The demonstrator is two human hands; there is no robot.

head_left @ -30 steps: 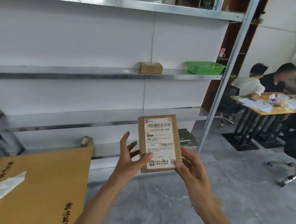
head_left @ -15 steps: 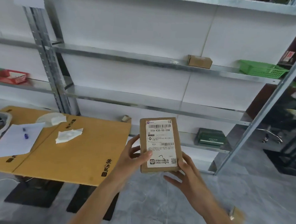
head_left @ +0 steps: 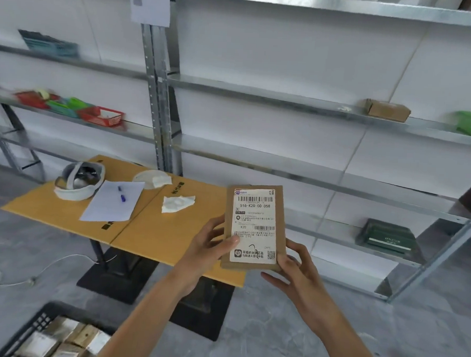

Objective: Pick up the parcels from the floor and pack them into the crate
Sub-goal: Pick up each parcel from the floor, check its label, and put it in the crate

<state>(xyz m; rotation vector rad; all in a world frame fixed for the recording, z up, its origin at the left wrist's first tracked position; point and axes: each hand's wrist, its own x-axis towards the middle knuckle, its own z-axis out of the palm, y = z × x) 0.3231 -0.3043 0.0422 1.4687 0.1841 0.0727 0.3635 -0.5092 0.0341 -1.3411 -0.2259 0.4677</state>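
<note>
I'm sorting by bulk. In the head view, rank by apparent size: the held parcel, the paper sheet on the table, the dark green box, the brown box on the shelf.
1. held parcel, nearest the camera, so inflated.
2. paper sheet and dark green box, look alike.
3. brown box.

A white label [head_left: 256,215] is carried on the parcel [head_left: 281,222]. Under its top barcode "516-K20-00-058" is printed, and "K20" is repeated lower down beside a second barcode. Along the bottom edge, next to a QR code, two lines of Chinese are read as "买低价大牌正品" and "扫码进入百亿补贴", though a few characters are soft and may be misread. The small print between cannot be made out. White lettering is seen on the green box [head_left: 386,237], too blurred to be read. Black characters are printed on the desk [head_left: 148,228] and codes on the sheet [head_left: 150,0] above; none is legible.
</note>
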